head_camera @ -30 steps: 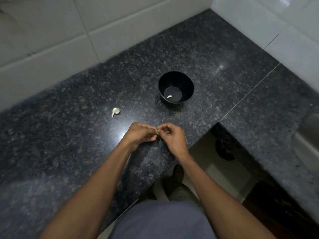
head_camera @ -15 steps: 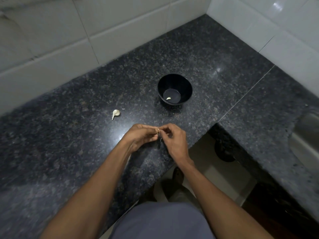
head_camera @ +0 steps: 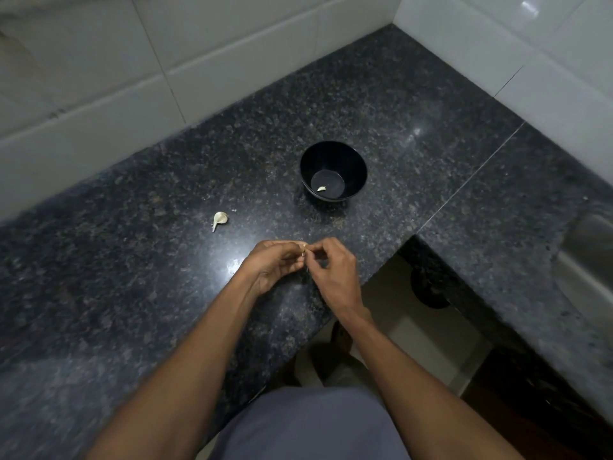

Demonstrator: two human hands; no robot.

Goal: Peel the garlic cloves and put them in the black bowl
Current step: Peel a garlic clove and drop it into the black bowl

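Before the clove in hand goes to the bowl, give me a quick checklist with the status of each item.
1. Clove pinched by left hand and right hand: ok.
2. Skin fully off held clove: cannot tell, mostly hidden.
3. Black bowl upright, apart from the hands: ok.
4. Room in bowl, one peeled clove inside: ok.
5. All cloves done: not ok, unpeeled clove lies on the counter.

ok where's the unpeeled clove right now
In the head view the unpeeled clove lies alone on the counter, left of the bowl and beyond the left hand.
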